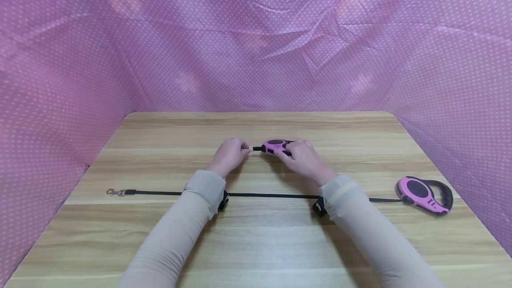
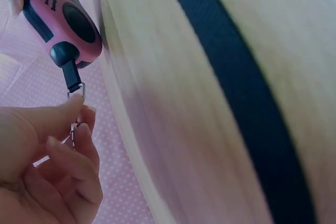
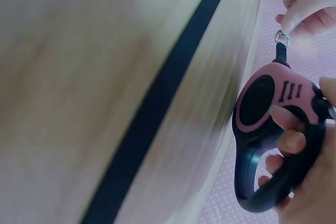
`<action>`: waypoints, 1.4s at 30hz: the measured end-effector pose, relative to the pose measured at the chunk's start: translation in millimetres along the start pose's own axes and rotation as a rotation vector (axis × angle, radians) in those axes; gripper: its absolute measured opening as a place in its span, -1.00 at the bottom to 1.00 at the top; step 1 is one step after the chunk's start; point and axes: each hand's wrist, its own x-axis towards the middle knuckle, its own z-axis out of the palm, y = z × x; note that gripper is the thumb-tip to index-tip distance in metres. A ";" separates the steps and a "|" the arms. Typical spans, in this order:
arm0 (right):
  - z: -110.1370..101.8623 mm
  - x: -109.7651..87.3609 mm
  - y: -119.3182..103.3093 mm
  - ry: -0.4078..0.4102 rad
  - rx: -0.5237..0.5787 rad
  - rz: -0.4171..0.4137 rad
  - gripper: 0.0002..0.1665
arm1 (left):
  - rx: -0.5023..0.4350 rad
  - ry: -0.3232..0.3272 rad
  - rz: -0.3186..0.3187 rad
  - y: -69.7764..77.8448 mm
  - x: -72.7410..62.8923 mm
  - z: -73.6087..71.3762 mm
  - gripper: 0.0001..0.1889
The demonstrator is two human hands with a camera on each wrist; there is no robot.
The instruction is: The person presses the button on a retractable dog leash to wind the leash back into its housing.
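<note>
My right hand [image 1: 304,159] grips the black handle [image 3: 244,174] of a pink and black retractable dog leash [image 1: 274,146], its fingers passing through the loop. With thumb and fingertips, my left hand [image 1: 231,154] pinches the metal clip [image 2: 73,135] at that leash's end, partly covering it. Only a short piece of black strap [image 2: 71,76] shows between casing and clip. Nearer to me, a second pink and black retractable leash [image 1: 417,189] lies at the table's right side. Its black strap [image 1: 276,196] runs straight leftward, passing beneath both forearms, to a metal clip [image 1: 116,192].
The wood-grain table [image 1: 256,243] has rounded far corners. Pink dotted cloth [image 1: 256,57] hangs behind it and along both sides. A black wrist band [image 1: 319,206] shows under the right sleeve, and another [image 1: 223,201] by the left sleeve.
</note>
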 end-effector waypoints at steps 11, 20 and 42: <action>0.5 -4.9 1.6 -0.099 -0.125 -0.087 -0.48 | 0.035 0.016 0.012 -4.2 -0.9 3.3 -0.83; 2.7 -5.0 5.4 -0.115 -0.171 -0.111 -0.42 | 0.049 0.014 -0.002 -3.0 -1.2 1.8 -0.81; -0.8 -6.3 9.8 -0.112 -0.067 -0.102 -0.52 | 0.033 -0.001 0.032 -11.5 -9.0 -4.2 -0.78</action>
